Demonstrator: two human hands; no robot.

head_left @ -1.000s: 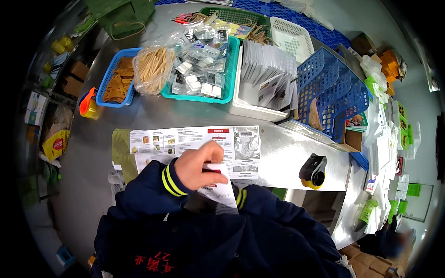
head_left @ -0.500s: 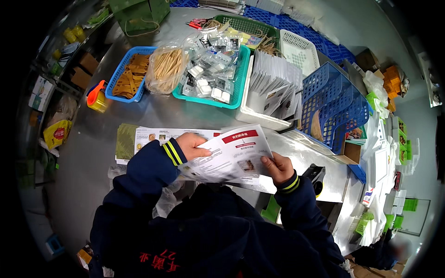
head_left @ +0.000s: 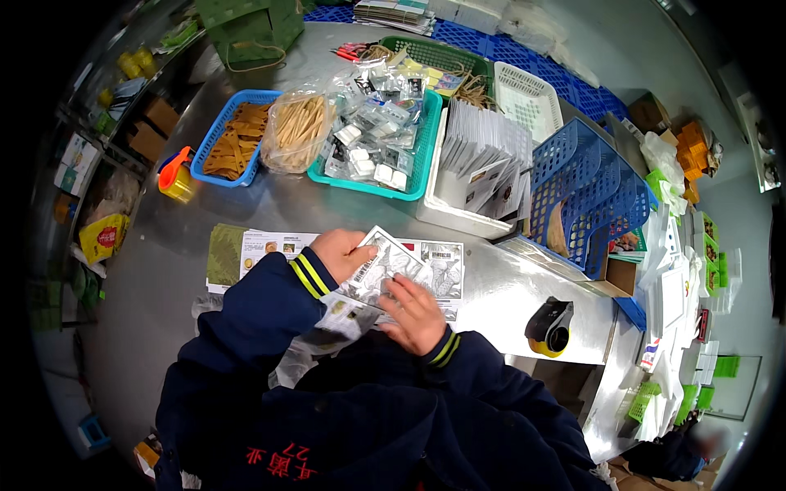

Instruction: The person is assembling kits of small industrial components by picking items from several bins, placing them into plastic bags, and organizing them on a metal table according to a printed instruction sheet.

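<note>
The left hand (head_left: pixel 340 255) has its grip closed, thumb and fingers pinching the upper left of a folded leaflet (head_left: pixel 395 260). The right hand (head_left: pixel 413 315) lays its fingers on the leaflet's lower right; whether that grip pinches or only presses, I cannot tell. The leaflet is held over the middle of the sheet stack (head_left: pixel 449 286), doubled down to a panel far smaller than the sheets there. A printed flap shows just under it; if it is the same sheet, the folding looks only partly done. The sheets in the stack lie flat, so by the look of it those remain unfolded.

The near edge of the tabletop (head_left: pixel 155 270) runs just below the stack, partly hidden by the sleeves. A strip of metal surface left of the stack and another above it give room to move sideways and outward. Right of the stack, the tape dispenser (head_left: pixel 548 326) stands near the edge. Beyond the stack come the teal basket (head_left: pixel 372 191) and, to the upper right, the white box (head_left: pixel 458 217) of upright cards (head_left: pixel 483 143) and the blue rack (head_left: pixel 585 188), whose walls limit reach that way.
</note>
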